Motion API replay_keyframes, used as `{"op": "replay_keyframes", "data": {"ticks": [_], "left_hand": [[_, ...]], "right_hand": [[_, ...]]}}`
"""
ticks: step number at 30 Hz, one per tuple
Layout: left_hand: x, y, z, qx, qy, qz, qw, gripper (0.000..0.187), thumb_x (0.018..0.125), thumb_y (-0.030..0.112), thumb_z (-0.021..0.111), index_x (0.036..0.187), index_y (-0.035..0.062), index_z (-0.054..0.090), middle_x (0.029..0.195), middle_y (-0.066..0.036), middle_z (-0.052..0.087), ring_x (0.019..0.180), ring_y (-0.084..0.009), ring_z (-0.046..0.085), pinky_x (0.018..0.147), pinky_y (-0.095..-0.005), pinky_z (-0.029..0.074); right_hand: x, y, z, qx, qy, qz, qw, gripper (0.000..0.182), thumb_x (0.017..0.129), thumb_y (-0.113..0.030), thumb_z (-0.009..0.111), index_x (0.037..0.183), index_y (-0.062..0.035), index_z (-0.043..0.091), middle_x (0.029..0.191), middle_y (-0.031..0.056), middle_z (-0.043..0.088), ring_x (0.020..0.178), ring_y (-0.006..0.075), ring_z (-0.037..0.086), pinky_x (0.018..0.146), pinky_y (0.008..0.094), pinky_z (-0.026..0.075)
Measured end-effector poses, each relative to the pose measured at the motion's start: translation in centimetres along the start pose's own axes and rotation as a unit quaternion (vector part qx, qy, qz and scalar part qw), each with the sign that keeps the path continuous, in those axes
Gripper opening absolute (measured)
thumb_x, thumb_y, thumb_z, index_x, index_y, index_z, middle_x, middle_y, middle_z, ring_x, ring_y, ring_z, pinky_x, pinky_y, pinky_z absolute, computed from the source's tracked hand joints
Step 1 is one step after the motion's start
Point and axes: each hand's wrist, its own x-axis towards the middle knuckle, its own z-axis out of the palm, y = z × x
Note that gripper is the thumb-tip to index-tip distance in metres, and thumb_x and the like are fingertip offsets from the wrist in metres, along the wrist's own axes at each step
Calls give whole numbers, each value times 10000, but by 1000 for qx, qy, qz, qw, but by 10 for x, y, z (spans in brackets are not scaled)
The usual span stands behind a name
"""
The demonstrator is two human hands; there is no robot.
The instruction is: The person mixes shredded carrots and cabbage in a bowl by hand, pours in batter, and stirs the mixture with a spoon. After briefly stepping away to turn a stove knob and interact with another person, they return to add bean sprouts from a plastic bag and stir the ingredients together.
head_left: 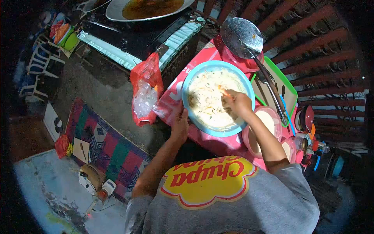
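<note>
A light blue basin (217, 133) holds a pale, thick batter (210, 95) mixed with green and orange shreds. My left hand (180, 123) grips the basin's near left side, its thumb up along the wall. Over the right half of the batter, my right hand (238, 104) has its fingers bent down and pressed together at the surface. A small orange piece (223, 91) shows at its fingertips; I cannot tell what else the fingers hold.
Beyond the basin lie a wide metal skimmer (242, 38) and a green-rimmed tray (293, 87). Pink tubs (277, 121) stand at the right. A red plastic bag (145, 68) hangs at the table's left edge. A large pan of oil (150, 18) sits on the stove.
</note>
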Motion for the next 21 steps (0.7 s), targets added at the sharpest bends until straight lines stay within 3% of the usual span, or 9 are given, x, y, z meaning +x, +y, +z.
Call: {"op": "replay_keyframes", "data": {"ticks": [1, 4, 6, 7, 9, 10, 13, 14, 21], "left_hand": [[3, 0, -3, 14, 3, 14, 1000, 405, 943, 122, 345, 1345, 86, 298, 1222, -71, 459, 980, -147, 520, 813, -296, 448], [6, -5, -5, 14, -9, 35, 999, 409, 940, 118, 357, 1344, 86, 298, 1229, -77, 456, 994, -150, 518, 817, -298, 450], [-3, -8, -3, 3, -20, 42, 999, 415, 938, 120, 369, 1344, 88, 295, 1234, -80, 454, 1000, -151, 517, 820, -298, 450], [-15, -11, 4, -13, -1, 11, 1000, 422, 934, 119, 382, 1345, 90, 291, 1241, -81, 449, 1013, -155, 513, 828, -301, 450], [-26, -18, 11, -28, 22, -20, 999, 429, 931, 119, 394, 1346, 92, 287, 1248, -82, 445, 1026, -159, 509, 837, -303, 449], [-27, -22, 13, -59, 24, -4, 998, 433, 929, 119, 400, 1346, 93, 285, 1246, -79, 445, 1023, -158, 510, 839, -307, 451], [-23, -19, 12, -96, 16, -9, 995, 443, 927, 117, 406, 1350, 98, 277, 1247, -70, 443, 1025, -156, 510, 844, -309, 453], [-20, -15, 9, -104, 9, -31, 994, 449, 926, 115, 406, 1354, 102, 271, 1249, -64, 440, 1030, -155, 508, 847, -307, 453], [27, -12, -23, -1, -43, 39, 998, 429, 932, 157, 408, 1348, 119, 315, 1207, -41, 481, 897, -94, 518, 724, -239, 458]], "right_hand": [[-11, 1, 1, -52, 18, -57, 997, 298, 792, -329, 549, 1038, -180, 630, 705, 183, 617, 653, 326, 609, 616, 408, 473], [-54, -18, -38, -112, -51, -56, 991, 278, 804, -335, 553, 1038, -206, 634, 694, 170, 618, 619, 317, 608, 589, 403, 475], [-64, 0, -59, -138, -24, -49, 989, 266, 817, -297, 559, 1031, -161, 639, 657, 148, 610, 570, 285, 601, 543, 382, 467], [-60, 9, -68, -138, 36, -66, 988, 254, 818, -347, 542, 1002, -211, 651, 665, 138, 619, 588, 292, 611, 550, 393, 478], [-34, 17, -77, -182, 50, 78, 979, 255, 824, -344, 530, 996, -202, 653, 703, 130, 634, 608, 291, 617, 560, 400, 484], [-11, 45, -66, -164, 105, 61, 979, 281, 821, -343, 526, 1008, -171, 645, 741, 143, 637, 645, 292, 621, 587, 393, 486], [56, 71, -16, 14, 50, -3, 999, 364, 781, -366, 569, 1025, -102, 626, 778, 137, 650, 689, 228, 634, 632, 351, 476], [65, 59, -4, 137, -58, 35, 988, 368, 781, -356, 570, 1036, -94, 619, 752, 130, 647, 674, 230, 629, 621, 357, 469], [-35, 2, -51, -161, -63, -120, 978, 346, 783, -372, 585, 1062, -171, 624, 725, 143, 635, 627, 273, 615, 568, 360, 471]]}}
